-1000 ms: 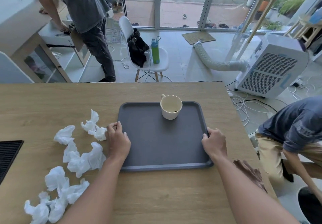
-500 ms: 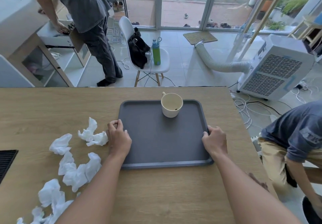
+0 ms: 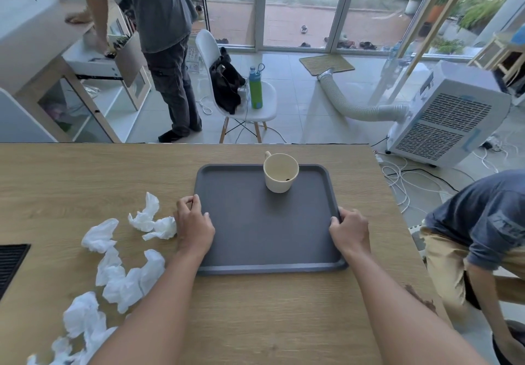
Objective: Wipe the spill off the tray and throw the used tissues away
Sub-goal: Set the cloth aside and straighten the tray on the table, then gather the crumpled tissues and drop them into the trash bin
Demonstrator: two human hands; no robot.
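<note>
A dark grey tray [image 3: 267,231] lies flat on the wooden table [image 3: 85,174]. My left hand [image 3: 193,225] grips its left rim and my right hand [image 3: 350,229] grips its right rim. A cream mug [image 3: 280,172] stands upright near the tray's far edge, with a dark speck inside. The tray's surface looks dry. Several crumpled white tissues [image 3: 122,268] lie on the table left of the tray, the closest one touching my left hand.
A black ribbed mat [image 3: 11,265] sits at the table's left edge. A dark stain [image 3: 420,299] marks the table's right edge. One person crouches at the right [image 3: 480,231], another stands at the far left [image 3: 164,37]. A white chair [image 3: 244,100] and an air cooler [image 3: 446,114] stand beyond.
The view has shifted slightly, so the table's things sit lower and further left in the frame. Both hands keep their hold on the tray rims; the mug stays put.
</note>
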